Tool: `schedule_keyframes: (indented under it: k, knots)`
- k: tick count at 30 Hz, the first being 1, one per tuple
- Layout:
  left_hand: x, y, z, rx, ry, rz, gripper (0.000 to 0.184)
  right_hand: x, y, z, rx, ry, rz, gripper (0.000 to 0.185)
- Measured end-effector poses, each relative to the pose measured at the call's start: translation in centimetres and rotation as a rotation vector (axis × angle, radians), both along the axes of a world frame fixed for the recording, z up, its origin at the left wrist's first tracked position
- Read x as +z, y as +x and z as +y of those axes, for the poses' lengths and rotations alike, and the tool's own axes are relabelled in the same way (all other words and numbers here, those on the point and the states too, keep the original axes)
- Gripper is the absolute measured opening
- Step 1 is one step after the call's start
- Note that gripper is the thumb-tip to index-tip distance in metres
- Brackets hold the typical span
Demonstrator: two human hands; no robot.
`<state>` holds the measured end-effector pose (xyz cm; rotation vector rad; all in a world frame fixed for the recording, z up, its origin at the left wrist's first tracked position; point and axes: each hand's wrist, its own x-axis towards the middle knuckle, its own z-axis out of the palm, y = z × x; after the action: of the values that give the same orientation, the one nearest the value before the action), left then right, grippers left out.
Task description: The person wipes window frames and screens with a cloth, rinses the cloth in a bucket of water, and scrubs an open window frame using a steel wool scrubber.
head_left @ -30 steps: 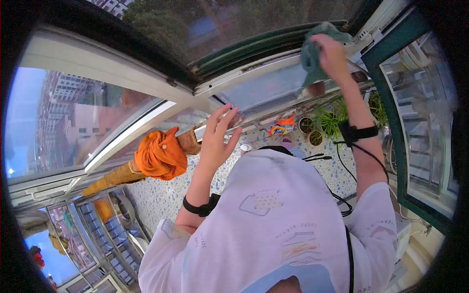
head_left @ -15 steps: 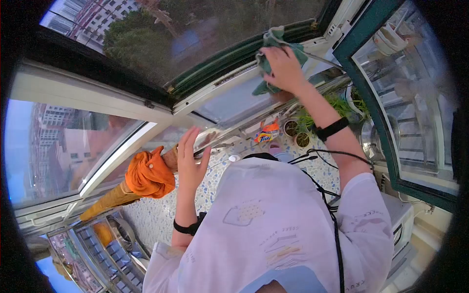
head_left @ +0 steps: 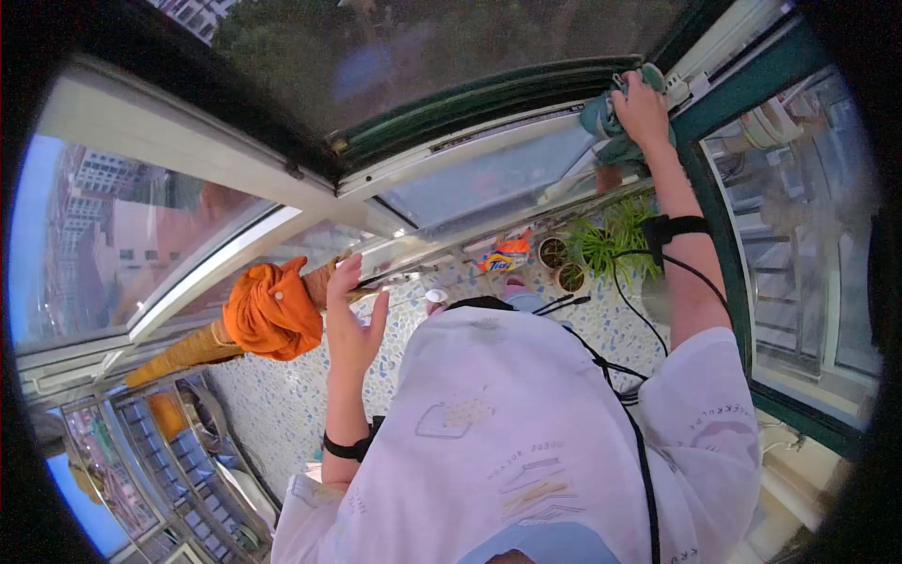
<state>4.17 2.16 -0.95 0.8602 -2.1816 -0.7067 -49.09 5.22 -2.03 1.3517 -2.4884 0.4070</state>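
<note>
Fingers of the right hand [head_left: 645, 113] curl tightly over a bunched green cloth [head_left: 596, 118], pinning it at the far right end of the white window rail [head_left: 404, 174]. From where I stand the cloth is too crumpled to have a clear tip, but its longer spread runs from far to near across that rail, the near fold pointing toward the leafy plant [head_left: 606, 249] below. Close on the right stands a green-framed pane [head_left: 740, 301]. Well to the left, the left hand [head_left: 352, 324] is raised and bare, fingers upward, thumb held wide of them, near an orange cloth [head_left: 272, 310] wrapped round a tan pole [head_left: 178, 362]; I can't tell whether it touches the pole. An orange packet [head_left: 507, 252] lies on the speckled floor [head_left: 272, 404], left of the plant.
</note>
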Motion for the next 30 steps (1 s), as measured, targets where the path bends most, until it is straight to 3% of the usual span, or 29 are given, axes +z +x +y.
schedule_keyframes:
  k: [2,4,8,14,20,30]
  knots:
    - [-0.5,0.8,0.4,0.056,0.047,0.018,0.046,0.1,1.0,-0.2,-0.008,0.005,0.006,0.037]
    - [-0.9,1.2,0.7,0.076,0.07,0.039,0.045,0.5,3.6,-0.7,0.201,-0.055,-0.129,0.033]
    - [-0.9,1.2,1.1,0.088,0.074,0.021,0.045,-0.2,13.9,-4.2,0.606,-0.283,-0.069,0.03]
    - [-0.2,1.3,0.8,0.048,0.034,0.04,0.046,-0.9,25.2,-9.1,0.844,-0.261,-0.16,0.031]
    - [-0.3,2.6,0.6,0.034,0.042,0.056,0.044,-0.9,32.5,-11.3,0.909,-0.291,-0.297,0.03]
    - [-0.5,4.5,0.5,0.026,0.061,0.035,0.044,-1.7,32.3,-12.7,0.84,-0.268,-0.22,0.027]
